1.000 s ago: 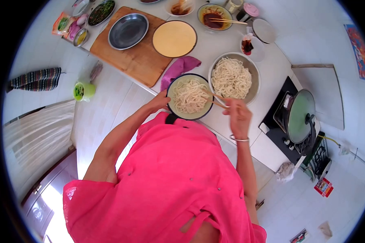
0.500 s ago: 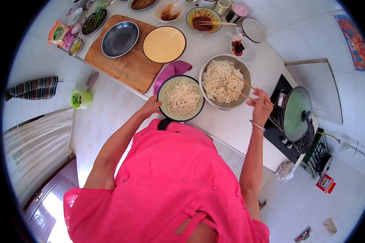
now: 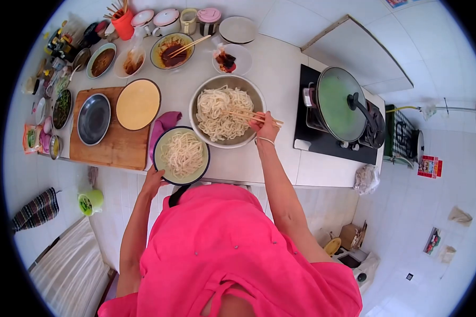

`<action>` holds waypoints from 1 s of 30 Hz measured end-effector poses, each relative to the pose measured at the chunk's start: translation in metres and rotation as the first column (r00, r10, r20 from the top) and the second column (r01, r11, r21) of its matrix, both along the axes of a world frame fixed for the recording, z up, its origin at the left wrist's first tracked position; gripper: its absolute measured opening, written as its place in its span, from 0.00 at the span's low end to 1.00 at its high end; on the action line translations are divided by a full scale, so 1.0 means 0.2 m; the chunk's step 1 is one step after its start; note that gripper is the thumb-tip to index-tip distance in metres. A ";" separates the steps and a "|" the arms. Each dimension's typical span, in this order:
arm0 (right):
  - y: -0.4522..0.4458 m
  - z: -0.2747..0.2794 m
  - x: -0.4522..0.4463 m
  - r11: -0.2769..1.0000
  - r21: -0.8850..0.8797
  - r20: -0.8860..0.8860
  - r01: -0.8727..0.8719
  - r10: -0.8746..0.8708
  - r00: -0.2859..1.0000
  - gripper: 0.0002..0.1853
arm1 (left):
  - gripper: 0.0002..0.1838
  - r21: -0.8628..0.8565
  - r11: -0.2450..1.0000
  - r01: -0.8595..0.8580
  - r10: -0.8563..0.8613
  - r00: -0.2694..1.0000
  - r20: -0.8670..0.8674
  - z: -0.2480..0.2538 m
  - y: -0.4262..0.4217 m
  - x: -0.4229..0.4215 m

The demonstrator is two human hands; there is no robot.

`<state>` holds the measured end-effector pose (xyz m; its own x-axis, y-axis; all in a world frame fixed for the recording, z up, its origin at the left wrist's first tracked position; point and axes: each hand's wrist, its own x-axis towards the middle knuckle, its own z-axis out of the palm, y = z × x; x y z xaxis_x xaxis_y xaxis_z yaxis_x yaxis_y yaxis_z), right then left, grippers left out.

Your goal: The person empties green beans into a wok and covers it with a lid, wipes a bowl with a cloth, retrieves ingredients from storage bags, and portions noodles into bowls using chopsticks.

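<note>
My left hand [image 3: 154, 180] grips the near-left rim of a dark-rimmed bowl [image 3: 203, 168] that holds a portion of pale noodles [image 3: 183, 154]. Wooden chopsticks [image 3: 244, 115] are held in my right hand [image 3: 265, 125], with their tips in the noodles [image 3: 225, 112] of a large metal bowl [image 3: 259, 100]. Those noodles are heaped higher on the left side. The two bowls stand next to each other near the counter's front edge. A purple cloth [image 3: 166, 122] lies behind the smaller bowl.
Left are a cutting board [image 3: 111, 153], a grey metal plate [image 3: 94, 119] and a yellow round plate [image 3: 138, 104]. Sauce bowls [image 3: 172, 51] line the back. At right, a lidded pan [image 3: 341, 104] sits on the black stove [image 3: 302, 132]. A red chopstick holder [image 3: 123, 24] stands behind.
The view has turned and shifted. My right hand moved from the smaller bowl to the large one, and its chopsticks have come together in the noodles there. My left hand still grips the smaller bowl.
</note>
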<state>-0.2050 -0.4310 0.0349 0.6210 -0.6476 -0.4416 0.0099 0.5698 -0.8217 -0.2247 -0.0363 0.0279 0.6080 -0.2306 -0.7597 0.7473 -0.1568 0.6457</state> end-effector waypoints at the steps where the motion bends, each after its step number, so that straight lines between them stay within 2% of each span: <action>1: -0.02 0.01 -0.01 1.000 -0.022 0.026 -0.019 0.020 0.999 0.19 | 0.25 0.008 1.000 0.001 -0.001 1.000 -0.007 0.01 0.00 0.00; 3: -0.08 0.08 -0.05 0.996 -0.065 0.075 -0.059 0.064 0.995 0.19 | 0.26 0.003 1.000 0.007 -0.007 1.000 -0.009 0.01 -0.01 0.01; 6: -0.13 0.29 -0.07 0.947 -0.271 0.058 -0.171 0.194 0.979 0.19 | 0.25 0.008 1.000 -0.010 0.010 1.000 0.008 0.00 0.01 -0.01; 8: -0.10 0.45 -0.07 0.863 -0.401 -0.013 -0.308 0.330 0.944 0.18 | 0.24 0.055 0.998 -0.035 0.034 0.999 0.018 0.04 -0.02 -0.01; 10: -0.12 0.54 -0.07 0.685 -0.555 -0.143 -0.472 0.481 0.865 0.18 | 0.25 0.044 0.997 -0.064 0.063 0.998 0.030 0.08 -0.02 -0.01; 12: -0.17 0.59 -0.07 0.655 -0.609 -0.157 -0.447 0.453 0.878 0.17 | 0.26 0.050 0.997 -0.060 0.058 0.998 0.038 0.08 -0.01 -0.01; 14: -0.23 0.63 -0.08 0.701 -0.591 -0.154 -0.400 0.389 0.908 0.17 | 0.27 0.077 0.997 -0.025 0.022 0.999 0.045 0.05 0.01 0.01; 18: -0.18 0.55 -0.08 0.608 -0.617 -0.262 -0.500 0.440 0.859 0.17 | 0.26 0.122 0.990 -0.064 0.049 0.991 0.126 -0.01 0.06 0.03; 19: -0.13 0.51 -0.07 0.655 -0.570 -0.244 -0.496 0.441 0.864 0.17 | 0.26 0.118 0.990 -0.077 0.060 0.988 0.142 0.01 0.07 0.04; 23: 0.03 0.24 -0.05 0.616 -0.629 -0.206 -0.475 0.457 0.865 0.17 | 0.24 0.123 0.990 -0.073 0.052 0.985 0.163 0.08 0.04 0.10; 26: 0.04 0.08 -0.02 0.852 -0.419 -0.173 -0.314 0.265 0.949 0.18 | 0.24 0.138 0.988 -0.069 0.040 0.978 0.206 0.04 0.06 0.12; 30: 0.01 -0.03 -0.04 0.932 -0.301 -0.132 -0.201 0.168 0.977 0.19 | 0.23 0.194 0.981 -0.028 -0.015 0.976 0.219 0.04 0.05 0.14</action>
